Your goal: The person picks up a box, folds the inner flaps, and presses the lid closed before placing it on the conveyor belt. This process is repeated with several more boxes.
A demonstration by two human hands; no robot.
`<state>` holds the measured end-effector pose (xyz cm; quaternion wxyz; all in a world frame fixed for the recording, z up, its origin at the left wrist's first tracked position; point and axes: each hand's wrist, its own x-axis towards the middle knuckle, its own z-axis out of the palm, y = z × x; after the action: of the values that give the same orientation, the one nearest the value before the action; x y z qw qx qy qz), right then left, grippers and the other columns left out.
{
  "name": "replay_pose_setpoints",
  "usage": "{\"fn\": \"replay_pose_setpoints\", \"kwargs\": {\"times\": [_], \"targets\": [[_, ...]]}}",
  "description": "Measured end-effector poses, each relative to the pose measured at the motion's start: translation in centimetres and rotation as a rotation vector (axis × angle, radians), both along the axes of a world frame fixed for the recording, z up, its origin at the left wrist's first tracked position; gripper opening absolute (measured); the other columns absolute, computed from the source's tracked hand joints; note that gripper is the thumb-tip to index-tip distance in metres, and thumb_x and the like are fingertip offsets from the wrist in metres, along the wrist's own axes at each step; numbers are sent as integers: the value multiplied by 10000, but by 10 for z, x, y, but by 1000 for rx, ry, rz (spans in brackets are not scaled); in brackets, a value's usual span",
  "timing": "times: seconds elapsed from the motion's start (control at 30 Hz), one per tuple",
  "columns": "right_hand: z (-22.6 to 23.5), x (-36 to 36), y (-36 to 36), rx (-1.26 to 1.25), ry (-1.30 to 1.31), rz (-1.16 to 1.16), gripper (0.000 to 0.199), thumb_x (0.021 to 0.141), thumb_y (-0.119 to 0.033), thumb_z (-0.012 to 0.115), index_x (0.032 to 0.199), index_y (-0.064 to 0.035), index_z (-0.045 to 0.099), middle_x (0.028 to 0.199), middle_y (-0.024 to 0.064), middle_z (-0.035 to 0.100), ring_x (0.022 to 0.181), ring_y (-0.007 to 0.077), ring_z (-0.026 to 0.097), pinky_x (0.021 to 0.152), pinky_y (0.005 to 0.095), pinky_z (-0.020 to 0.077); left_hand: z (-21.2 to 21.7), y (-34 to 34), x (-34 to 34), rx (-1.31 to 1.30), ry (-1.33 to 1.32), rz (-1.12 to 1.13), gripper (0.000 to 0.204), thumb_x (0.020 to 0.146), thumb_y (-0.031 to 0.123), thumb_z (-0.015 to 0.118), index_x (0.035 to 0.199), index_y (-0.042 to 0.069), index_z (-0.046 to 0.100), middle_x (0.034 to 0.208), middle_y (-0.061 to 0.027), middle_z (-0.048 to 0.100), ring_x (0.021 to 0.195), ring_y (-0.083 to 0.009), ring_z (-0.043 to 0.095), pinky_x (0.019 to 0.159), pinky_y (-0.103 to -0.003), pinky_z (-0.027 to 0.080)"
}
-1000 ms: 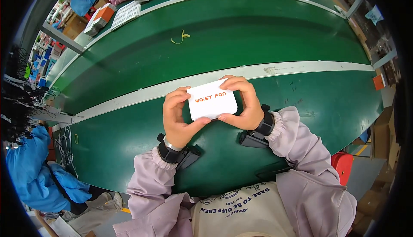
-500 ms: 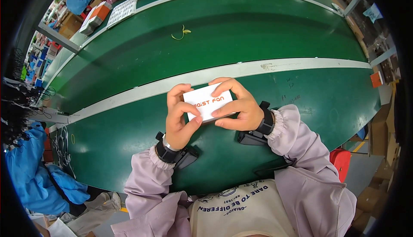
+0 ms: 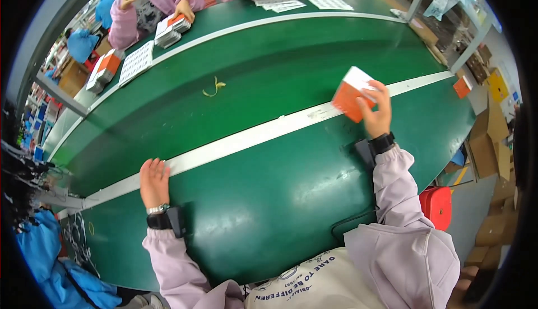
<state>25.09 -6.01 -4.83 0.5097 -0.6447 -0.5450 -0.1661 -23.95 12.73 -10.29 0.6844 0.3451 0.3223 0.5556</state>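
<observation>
Right hand (image 3: 377, 113) lifted above the right part of the green bench (image 3: 269, 197), its fingers (image 3: 382, 93) closed round a small box (image 3: 350, 93) with orange sides and a white face; the box is tilted, one corner uppermost, and clear of the surface, over the white stripe (image 3: 235, 141) that runs the length of the bench, so that the grip at its right edge leaves the orange and white faces exposed to view. Left hand (image 3: 153, 181) flat on the bench near the left end of the stripe, palm down, fingers extended and holding nothing, apparently as a support. A yellow scrap (image 3: 214, 87) lies alone on the far band of green. Along the far left edge, stacks of like orange-and-white boxes (image 3: 106, 65) and a white printed sheet (image 3: 134, 62) lie before a seated person in pink (image 3: 151, 1); further white sheets (image 3: 330, 2) lie at the far edge. Beyond the right end, an orange carton (image 3: 463, 86), brown cartons (image 3: 493, 152) on the floor and a red case (image 3: 437, 207) below the bench edge.
</observation>
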Motion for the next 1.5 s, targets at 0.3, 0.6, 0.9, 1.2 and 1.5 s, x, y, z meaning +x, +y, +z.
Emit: {"fn": "replay_pose_setpoints", "kwargs": {"times": [0.3, 0.6, 0.9, 1.2, 1.5], "targets": [[-12, 96, -40, 182, -193, -761, 274, 699, -82, 608, 953, -40, 512, 1069, 119, 470, 1016, 276, 442, 886, 352, 330, 1, 11, 6, 30, 177, 21, 366, 833, 282, 464, 1109, 46, 417, 1114, -100, 442, 1010, -205, 436, 871, -354, 357], [1, 48, -27, 119, 174, -178, 103, 732, -20, 543, 832, -26, 517, 788, 57, 532, 715, 143, 525, 644, 237, 422, -6, 8, 0, 36, 206, 34, 395, 852, 287, 406, 1161, 43, 377, 1202, -117, 356, 1090, -220, 363, 913, -341, 312], [-52, 75, -13, -9, 606, -367, 242, 740, -124, 573, 949, -36, 488, 837, 59, 540, 805, 147, 516, 733, 253, 407, 28, -13, 26, 27, 204, 70, 315, 820, 212, 470, 1027, -25, 446, 977, -159, 476, 912, -288, 457, 841, -409, 380], [-46, 69, -11, -262, 609, -172, 165, 742, -168, 563, 859, -54, 544, 792, 38, 561, 756, 127, 518, 702, 254, 409, 24, -8, 23, 63, 174, 53, 302, 818, 201, 472, 1020, -23, 451, 969, -160, 482, 902, -282, 465, 839, -405, 388], [-45, 63, -10, -382, 475, -90, 158, 734, -211, 558, 770, -58, 576, 745, 51, 584, 685, 164, 545, 645, 279, 431, 21, -8, 23, 75, 199, 47, 319, 822, 218, 463, 1037, -17, 440, 1008, -170, 462, 926, -286, 453, 848, -418, 384]]}}
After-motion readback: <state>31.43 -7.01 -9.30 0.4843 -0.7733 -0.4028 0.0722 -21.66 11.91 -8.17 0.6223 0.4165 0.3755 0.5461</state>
